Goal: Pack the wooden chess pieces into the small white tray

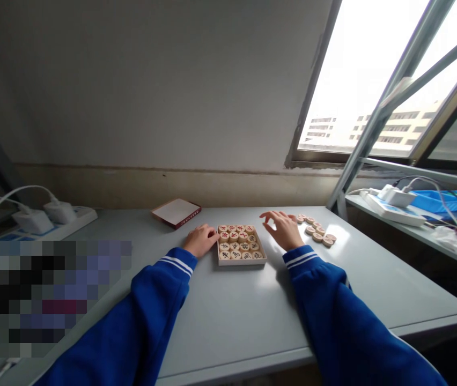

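A shallow cardboard box (242, 262) sits on the table in front of me, filled with rows of round wooden Chinese chess pieces (244, 246). Red characters mark the pieces in the far rows, black ones those nearer to me. My left hand (201, 239) is at the box's left side, its fingers curled against the wall and thumb at the edge. To the right of the box, my right hand (285, 228) hovers with fingers apart and nothing visible in them. More loose chess pieces (317, 231) lie on the table beyond it, some partly hidden behind the hand.
The box lid (177, 213) lies upturned at the back left of the grey table (228, 321). Power strips with plugs (63, 212) stand at far left and on the right shelf (397, 206), near a blue basket (446, 200). A pixelated patch covers the left side.
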The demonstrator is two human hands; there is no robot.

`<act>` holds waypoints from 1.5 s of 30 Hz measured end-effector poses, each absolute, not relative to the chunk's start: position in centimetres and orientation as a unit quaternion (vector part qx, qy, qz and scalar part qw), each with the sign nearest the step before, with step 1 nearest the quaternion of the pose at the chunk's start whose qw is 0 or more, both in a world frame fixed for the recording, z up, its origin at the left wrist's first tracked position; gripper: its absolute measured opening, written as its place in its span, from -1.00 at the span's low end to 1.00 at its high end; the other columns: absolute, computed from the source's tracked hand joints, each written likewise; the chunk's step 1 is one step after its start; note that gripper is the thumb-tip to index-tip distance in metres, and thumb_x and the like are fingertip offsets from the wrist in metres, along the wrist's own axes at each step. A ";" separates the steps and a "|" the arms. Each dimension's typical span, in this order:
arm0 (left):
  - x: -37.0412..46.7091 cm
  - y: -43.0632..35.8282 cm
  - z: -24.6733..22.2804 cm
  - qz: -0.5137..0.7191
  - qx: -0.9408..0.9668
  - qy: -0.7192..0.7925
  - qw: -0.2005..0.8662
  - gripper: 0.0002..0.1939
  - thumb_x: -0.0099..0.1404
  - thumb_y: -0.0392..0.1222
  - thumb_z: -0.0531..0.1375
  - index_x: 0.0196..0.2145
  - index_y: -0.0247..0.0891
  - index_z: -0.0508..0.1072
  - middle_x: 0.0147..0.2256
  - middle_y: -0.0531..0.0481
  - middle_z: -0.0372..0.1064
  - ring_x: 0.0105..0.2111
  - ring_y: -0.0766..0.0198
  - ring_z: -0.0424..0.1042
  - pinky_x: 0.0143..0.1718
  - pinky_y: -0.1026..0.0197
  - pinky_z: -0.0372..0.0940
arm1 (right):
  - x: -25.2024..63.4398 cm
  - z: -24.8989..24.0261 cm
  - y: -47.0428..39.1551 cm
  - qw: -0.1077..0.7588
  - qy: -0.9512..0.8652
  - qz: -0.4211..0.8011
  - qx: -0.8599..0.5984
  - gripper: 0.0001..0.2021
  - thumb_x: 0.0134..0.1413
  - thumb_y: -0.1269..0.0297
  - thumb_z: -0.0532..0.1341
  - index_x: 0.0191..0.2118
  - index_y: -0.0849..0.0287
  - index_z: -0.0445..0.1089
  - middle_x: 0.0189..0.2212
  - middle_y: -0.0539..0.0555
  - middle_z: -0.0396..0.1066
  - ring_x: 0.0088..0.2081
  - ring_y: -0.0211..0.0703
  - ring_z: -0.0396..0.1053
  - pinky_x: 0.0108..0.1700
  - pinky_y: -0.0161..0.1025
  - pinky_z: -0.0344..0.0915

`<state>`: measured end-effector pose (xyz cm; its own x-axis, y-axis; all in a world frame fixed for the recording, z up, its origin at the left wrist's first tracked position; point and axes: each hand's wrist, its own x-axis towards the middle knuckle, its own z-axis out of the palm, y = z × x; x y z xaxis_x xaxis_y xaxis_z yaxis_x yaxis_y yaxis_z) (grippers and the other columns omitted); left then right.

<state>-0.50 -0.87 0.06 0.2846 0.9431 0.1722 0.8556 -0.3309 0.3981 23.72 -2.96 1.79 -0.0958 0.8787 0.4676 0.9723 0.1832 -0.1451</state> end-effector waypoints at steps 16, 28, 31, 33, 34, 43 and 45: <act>-0.6 -0.6 -0.2 0.187 0.803 0.554 0.114 -0.72 0.20 -0.09 -0.07 -0.47 -0.23 0.35 -0.30 -0.05 0.33 -0.24 0.22 0.32 -0.20 0.23 0.15 | 31.0 0.3 -1.1 0.161 -0.664 -0.111 -0.722 -0.70 0.03 0.44 -0.01 -0.14 0.18 0.36 -0.20 0.17 0.39 -0.10 -0.09 0.27 0.00 -0.13 0.12; -0.5 -0.8 0.1 0.181 0.803 0.555 0.118 -0.73 0.19 -0.09 -0.06 -0.47 -0.23 0.34 -0.32 -0.04 0.31 -0.27 0.22 0.31 -0.23 0.23 0.15 | 23.5 1.6 -3.2 0.336 -0.824 0.087 -0.448 -0.84 -0.02 0.26 0.16 -0.32 0.19 0.40 -0.41 0.05 0.39 -0.45 -0.32 0.31 -0.39 -0.33 0.28; -0.6 -0.8 0.1 0.183 0.804 0.553 0.119 -0.73 0.19 -0.08 -0.07 -0.47 -0.23 0.35 -0.32 -0.04 0.31 -0.26 0.22 0.31 -0.23 0.24 0.15 | 23.3 1.2 -3.2 0.328 -0.827 0.097 -0.446 -0.83 -0.05 0.27 0.18 -0.30 0.19 0.40 -0.40 0.06 0.37 -0.46 -0.33 0.30 -0.40 -0.33 0.28; -0.6 -0.8 0.1 0.184 0.805 0.552 0.118 -0.73 0.19 -0.09 -0.07 -0.48 -0.23 0.35 -0.32 -0.04 0.31 -0.26 0.22 0.31 -0.22 0.23 0.15 | 23.2 1.0 -3.1 0.327 -0.827 0.092 -0.449 -0.81 -0.07 0.25 0.20 -0.28 0.18 0.39 -0.38 0.06 0.37 -0.47 -0.34 0.28 -0.39 -0.32 0.28; -0.6 -0.8 0.1 0.184 0.805 0.552 0.117 -0.73 0.19 -0.09 -0.07 -0.48 -0.23 0.35 -0.32 -0.04 0.31 -0.26 0.22 0.31 -0.22 0.23 0.15 | 23.2 0.9 -3.1 0.326 -0.827 0.088 -0.450 -0.80 -0.08 0.25 0.21 -0.27 0.18 0.39 -0.37 0.06 0.36 -0.47 -0.34 0.28 -0.38 -0.32 0.29; -0.6 -0.6 -0.2 0.190 0.806 0.549 0.114 -0.73 0.18 -0.09 -0.06 -0.48 -0.23 0.35 -0.33 -0.04 0.32 -0.26 0.21 0.32 -0.20 0.22 0.15 | 23.4 0.9 -3.0 0.301 -0.827 0.069 -0.470 -0.77 -0.11 0.31 0.23 -0.23 0.17 0.37 -0.36 0.05 0.34 -0.40 -0.29 0.28 -0.30 -0.27 0.27; -0.6 -0.7 -0.2 0.189 0.805 0.550 0.114 -0.73 0.18 -0.09 -0.06 -0.48 -0.23 0.35 -0.33 -0.04 0.32 -0.26 0.22 0.32 -0.20 0.23 0.15 | 23.4 0.9 -3.0 0.296 -0.826 0.061 -0.476 -0.77 -0.10 0.29 0.23 -0.24 0.16 0.37 -0.38 0.05 0.34 -0.40 -0.28 0.28 -0.29 -0.26 0.25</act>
<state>-0.59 -0.68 -0.17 0.3231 0.9291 0.1799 0.8431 -0.3690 0.3912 23.43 -3.01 0.87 -0.3716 0.8227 0.4302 0.7506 0.5389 -0.3823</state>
